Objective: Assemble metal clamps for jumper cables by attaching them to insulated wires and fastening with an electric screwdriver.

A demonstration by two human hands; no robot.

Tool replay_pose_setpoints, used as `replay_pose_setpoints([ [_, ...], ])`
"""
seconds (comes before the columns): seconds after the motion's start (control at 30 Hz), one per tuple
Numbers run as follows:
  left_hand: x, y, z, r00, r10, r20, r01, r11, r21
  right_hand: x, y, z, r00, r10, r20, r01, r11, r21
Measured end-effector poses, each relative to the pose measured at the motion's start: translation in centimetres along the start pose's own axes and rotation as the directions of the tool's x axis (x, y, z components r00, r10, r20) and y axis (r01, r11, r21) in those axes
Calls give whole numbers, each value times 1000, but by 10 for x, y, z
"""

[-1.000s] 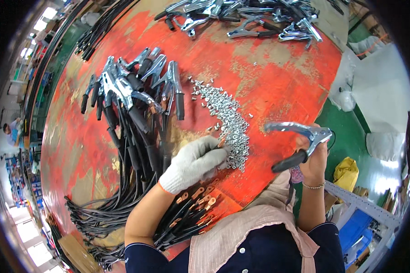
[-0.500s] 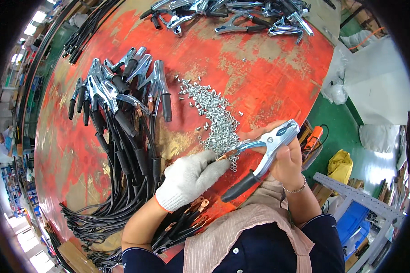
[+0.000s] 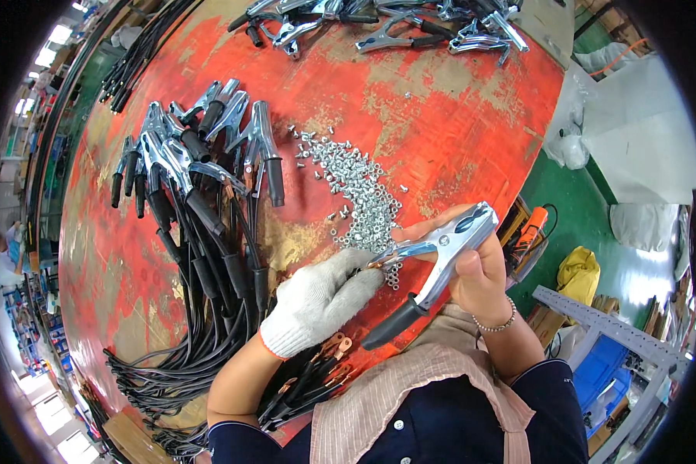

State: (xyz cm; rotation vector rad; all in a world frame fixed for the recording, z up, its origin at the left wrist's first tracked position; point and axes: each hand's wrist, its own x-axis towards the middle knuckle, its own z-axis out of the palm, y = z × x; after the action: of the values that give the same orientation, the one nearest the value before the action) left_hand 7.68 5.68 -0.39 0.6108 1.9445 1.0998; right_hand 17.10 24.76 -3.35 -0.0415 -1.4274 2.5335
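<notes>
My right hand (image 3: 472, 274) is bare and grips a silver metal spring clamp (image 3: 433, 259) with a black handle sleeve, held over the near edge of the red round table (image 3: 441, 131). My left hand (image 3: 321, 301), in a white knit glove, has its fingertips at the clamp's jaw tip, just beside a heap of small silver nuts and screws (image 3: 356, 197). Whether the gloved fingers pinch a small part is hidden.
A bundle of finished clamps on black cables (image 3: 201, 178) lies at the table's left. Loose clamps (image 3: 379, 23) are piled at the far edge. Cables with copper lugs (image 3: 317, 371) lie by my left forearm. An orange tool (image 3: 530, 228), plastic bags and a green floor are at right.
My right hand has brought the clamp in from the right, over the table edge, toward my left hand. The gloved left hand left the pile of screws and now meets the clamp's jaw.
</notes>
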Motion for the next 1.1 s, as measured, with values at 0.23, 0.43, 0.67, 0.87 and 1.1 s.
replay_pose_setpoints([
  [0.23, 1, 9, -2, 994, -101, 45, 102, 994, -27, 1, -3, 0, 999, 33, -25, -33, 999, -26],
  [0.43, 4, 2, 1, 999, 45, -9, -46, 998, -35, 2, -1, 1, 1000, 26, 3, -26, 1000, 1],
  [0.67, 22, -16, -7, 969, -247, 20, 191, 694, -694, 43, 13, -42, 996, -67, -53, -16, 467, -884],
  [0.87, 23, -25, -12, 977, -214, 8, 148, 647, -748, 51, 33, -46, 984, -144, 104, 113, 50, -992],
  [1.1, 7, -18, -2, 997, -43, -56, 9, 865, -502, 40, 7, -14, 967, 213, -140, -253, 744, -618],
])
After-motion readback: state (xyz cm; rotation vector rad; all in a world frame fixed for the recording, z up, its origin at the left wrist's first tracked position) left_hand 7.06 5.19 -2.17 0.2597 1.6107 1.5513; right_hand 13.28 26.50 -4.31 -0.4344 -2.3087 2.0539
